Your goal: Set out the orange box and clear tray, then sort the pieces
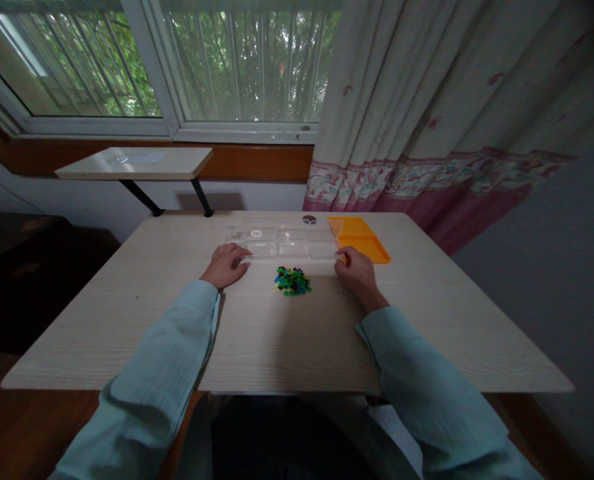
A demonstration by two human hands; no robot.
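Clear plastic first: shallow compartmented organiser tray (pixel 287 241), laid flat on pale wood-grain tabletop (pixel 287 347), long side toward the body, probably for easy reach into each cell. Just beside it at six o'clock, small heap of green, blue, yellow and black plastic pieces (pixel 293 281), piled midway between both hands, apparently for equal access from either side.

At nine o'clock of the heap, left hand (pixel 225 265): palm down, fingers loosely extended, tips touching the tray's near left corner, seemingly to steady it; grips nothing. At three o'clock of the heap, right hand (pixel 357 270): fingers curled at the tray's near right corner, with a speck of red at the fingertips; impossible to tell whether pinched or merely lying there.

At three o'clock of the tray, close alongside, flat orange plastic lid (pixel 359 239), set out of the way. At twelve o'clock, small dark round disc (pixel 309 219). Farther off at two o'clock, floral curtain (pixel 451 133).
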